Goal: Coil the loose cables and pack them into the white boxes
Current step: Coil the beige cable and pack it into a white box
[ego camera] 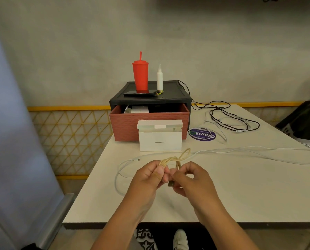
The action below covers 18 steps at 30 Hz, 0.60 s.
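- Left hand (148,175): in front of the white box, raised above the table; fingers curled, thumb pressed down on the gathered loops of the beige cable.
- Right hand (190,179): just beside the left hand, also in front of the box; fingers curled, pinching the cable's end near its dark metal plug (170,184).
- Beige braided cable (174,159): partly coiled into several loops, held between both hands, off the tabletop, one loop rising towards the box.
- White rectangular cardboard box (160,139): upright on the pale table (241,195), hinged lid flipped open; contents cannot be told.
- Long white cable (241,150): loose on the table, looping at the box's front left, then running off to its right.
- Black cable (231,120): loose tangle to the right of and behind the box, mixed with a thin white lead (222,134).
- Round purple sticker (202,135): flat on the table, just right of the box.
- Black plastic drawer unit (148,100): directly behind the box, its reddish-brown drawer (125,127) pulled out.
- Red plastic tumbler with straw (140,76): on top of the unit, behind the box.
- Small white squeeze bottle (160,78): beside the tumbler, upright.
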Each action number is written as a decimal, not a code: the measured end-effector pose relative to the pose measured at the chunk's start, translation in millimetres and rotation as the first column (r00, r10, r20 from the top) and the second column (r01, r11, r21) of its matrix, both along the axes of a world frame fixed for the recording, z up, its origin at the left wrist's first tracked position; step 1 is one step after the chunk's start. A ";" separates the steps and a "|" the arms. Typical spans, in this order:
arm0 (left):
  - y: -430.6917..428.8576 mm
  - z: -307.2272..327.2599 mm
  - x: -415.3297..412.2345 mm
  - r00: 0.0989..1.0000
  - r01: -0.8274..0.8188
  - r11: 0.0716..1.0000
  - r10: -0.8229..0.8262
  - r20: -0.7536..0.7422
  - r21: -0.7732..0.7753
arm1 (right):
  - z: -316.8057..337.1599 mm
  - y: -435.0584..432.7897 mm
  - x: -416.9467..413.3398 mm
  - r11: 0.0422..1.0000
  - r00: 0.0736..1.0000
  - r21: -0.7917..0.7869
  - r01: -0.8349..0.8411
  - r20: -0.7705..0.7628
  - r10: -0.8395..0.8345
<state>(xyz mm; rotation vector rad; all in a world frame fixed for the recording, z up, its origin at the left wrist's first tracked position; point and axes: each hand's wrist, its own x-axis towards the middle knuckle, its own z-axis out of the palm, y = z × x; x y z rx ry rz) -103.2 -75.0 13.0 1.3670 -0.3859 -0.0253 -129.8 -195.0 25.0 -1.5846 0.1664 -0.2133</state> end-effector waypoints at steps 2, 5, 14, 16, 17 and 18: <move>-0.9 -2.5 0.7 1.000 -0.004 1.000 0.004 0.004 0.004 | -1.8 1.9 0.6 0.999 1.000 0.027 0.021 0.005 -0.021; -0.8 -4.7 0.8 1.000 -0.010 1.000 0.010 0.000 0.008 | -4.5 0.4 3.8 0.989 0.999 0.150 0.016 -0.036 -0.011; -2.5 -4.9 -3.2 0.999 -0.046 0.998 0.046 0.001 0.041 | -11.2 3.4 4.5 0.982 0.998 0.183 0.037 -0.056 -0.027; -1.9 -5.7 -0.3 0.990 -0.138 0.990 0.138 -0.033 -0.008 | -9.2 4.3 0.2 0.992 0.999 0.123 -0.003 -0.036 0.007; 0.1 -4.9 2.2 0.982 -0.180 0.982 0.176 -0.064 -0.063 | -8.5 3.6 -2.9 0.996 0.999 0.083 -0.038 -0.032 0.041; 3.4 -4.2 5.4 0.975 -0.213 0.968 0.202 -0.097 -0.129 | -8.1 1.8 -5.9 0.996 0.996 0.035 -0.082 -0.036 0.084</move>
